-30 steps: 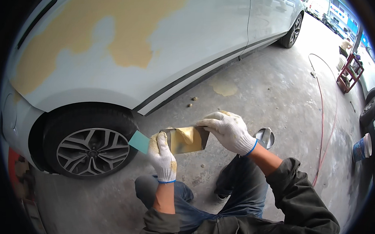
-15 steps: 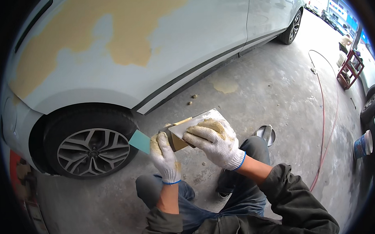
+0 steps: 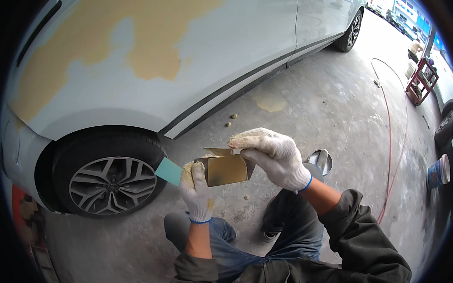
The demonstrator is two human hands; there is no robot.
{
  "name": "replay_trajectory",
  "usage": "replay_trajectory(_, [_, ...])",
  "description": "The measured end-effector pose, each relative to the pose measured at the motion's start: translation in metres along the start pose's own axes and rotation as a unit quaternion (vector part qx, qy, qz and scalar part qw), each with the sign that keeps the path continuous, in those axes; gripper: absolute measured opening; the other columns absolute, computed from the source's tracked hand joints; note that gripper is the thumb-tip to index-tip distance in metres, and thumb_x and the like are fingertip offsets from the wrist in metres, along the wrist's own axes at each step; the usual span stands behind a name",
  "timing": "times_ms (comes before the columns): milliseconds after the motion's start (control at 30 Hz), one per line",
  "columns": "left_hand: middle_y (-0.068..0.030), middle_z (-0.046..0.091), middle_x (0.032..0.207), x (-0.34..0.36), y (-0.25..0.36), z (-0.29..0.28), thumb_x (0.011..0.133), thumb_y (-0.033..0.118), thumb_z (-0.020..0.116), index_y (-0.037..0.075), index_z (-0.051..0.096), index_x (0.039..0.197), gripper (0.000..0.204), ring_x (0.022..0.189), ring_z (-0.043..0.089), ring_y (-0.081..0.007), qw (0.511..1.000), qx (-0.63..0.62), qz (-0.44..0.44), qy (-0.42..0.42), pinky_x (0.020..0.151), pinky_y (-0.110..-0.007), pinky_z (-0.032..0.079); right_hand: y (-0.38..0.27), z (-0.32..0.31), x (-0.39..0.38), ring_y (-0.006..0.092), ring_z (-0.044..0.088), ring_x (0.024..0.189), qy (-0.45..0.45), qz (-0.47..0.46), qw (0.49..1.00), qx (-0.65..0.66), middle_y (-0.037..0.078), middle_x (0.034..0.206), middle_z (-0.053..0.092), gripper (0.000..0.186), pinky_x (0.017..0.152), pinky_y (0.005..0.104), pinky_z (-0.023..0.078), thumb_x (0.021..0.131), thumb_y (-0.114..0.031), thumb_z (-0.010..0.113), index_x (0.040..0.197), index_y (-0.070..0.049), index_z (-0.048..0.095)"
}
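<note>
My left hand (image 3: 196,188), in a putty-stained white knit glove, is closed around a flat dark metal putty spreader (image 3: 227,170). Yellow putty coats its face, and a teal end piece (image 3: 168,171) sticks out left of the hand. Just above and to the right, my right hand (image 3: 274,159), gloved too, pinches a second thin spreader (image 3: 219,151), seen nearly edge-on along the first one's upper edge. Whether the two touch is hard to tell. Ahead stands a white car (image 3: 223,57) with a broad yellow putty patch (image 3: 156,49) on its rear side panel.
The car's rear wheel (image 3: 113,184) is left of my hands. A round metal tin (image 3: 328,163) sits by my right knee. Two small lumps (image 3: 228,125) lie on the concrete floor. Rightward are a red hose (image 3: 388,156), a bucket (image 3: 438,172) and a red cart (image 3: 422,82).
My right hand has turned and shifted slightly right, tipping its spreader from face-on to nearly edge-on. More of the putty-coated face in my left hand shows now.
</note>
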State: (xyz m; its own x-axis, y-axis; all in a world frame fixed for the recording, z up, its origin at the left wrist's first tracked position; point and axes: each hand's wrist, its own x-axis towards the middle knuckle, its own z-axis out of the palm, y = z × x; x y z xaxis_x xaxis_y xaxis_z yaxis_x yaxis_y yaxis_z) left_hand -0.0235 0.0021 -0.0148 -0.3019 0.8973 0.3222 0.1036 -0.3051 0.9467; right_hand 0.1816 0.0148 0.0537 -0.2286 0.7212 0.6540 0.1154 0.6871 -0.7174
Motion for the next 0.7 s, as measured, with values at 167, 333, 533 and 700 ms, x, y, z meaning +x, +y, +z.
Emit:
replay_trajectory(167, [-0.0026, 0.061, 0.088, 0.004, 0.002, 0.003, 0.103, 0.017, 0.051, -0.002, 0.062, 0.097, 0.023, 0.08, 0.054, -0.0098, 0.999, -0.023, 0.029, 0.022, 0.074, -0.025, 0.047, 0.024, -0.009, -0.002, 0.0246, 0.067, 0.1, -0.135, 0.095, 0.986, -0.034, 0.01, 0.11, 0.07, 0.023, 0.087, 0.0371, 0.054, 0.089, -0.009, 0.064, 0.111, -0.008, 0.07])
replay_trajectory(333, [-0.0038, 0.064, 0.091, 0.003, -0.005, 0.007, 0.103, 0.019, 0.052, -0.001, 0.063, 0.097, 0.025, 0.082, 0.057, -0.0113, 0.996, 0.054, 0.02, 0.061, 0.076, -0.027, 0.048, 0.027, 0.007, -0.016, 0.0242, 0.065, 0.104, -0.016, -0.1, 0.919, -0.381, 0.003, 0.112, 0.066, 0.037, 0.089, 0.0398, 0.052, 0.076, -0.011, 0.067, 0.113, -0.016, 0.069])
replay_trajectory(533, [-0.0076, 0.063, 0.094, 0.005, -0.01, 0.012, 0.103, 0.023, 0.052, -0.005, 0.06, 0.105, 0.029, 0.085, 0.057, -0.0131, 0.993, -0.049, -0.028, 0.102, 0.079, -0.029, 0.049, 0.028, 0.047, -0.064, 0.0223, 0.063, 0.104, -0.102, -0.16, 0.926, -0.327, 0.002, 0.116, 0.064, 0.042, 0.087, 0.0405, 0.053, 0.078, -0.017, 0.066, 0.12, -0.018, 0.067])
replay_trajectory(700, [-0.0067, 0.062, 0.094, 0.003, -0.025, 0.008, 0.103, 0.021, 0.052, -0.005, 0.06, 0.104, 0.027, 0.085, 0.056, -0.012, 0.994, -0.046, -0.017, 0.094, 0.08, -0.029, 0.049, 0.025, 0.031, -0.045, 0.0249, 0.065, 0.103, -0.038, -0.16, 0.925, -0.343, 0.003, 0.115, 0.065, 0.042, 0.086, 0.0416, 0.053, 0.074, -0.017, 0.067, 0.116, -0.017, 0.069])
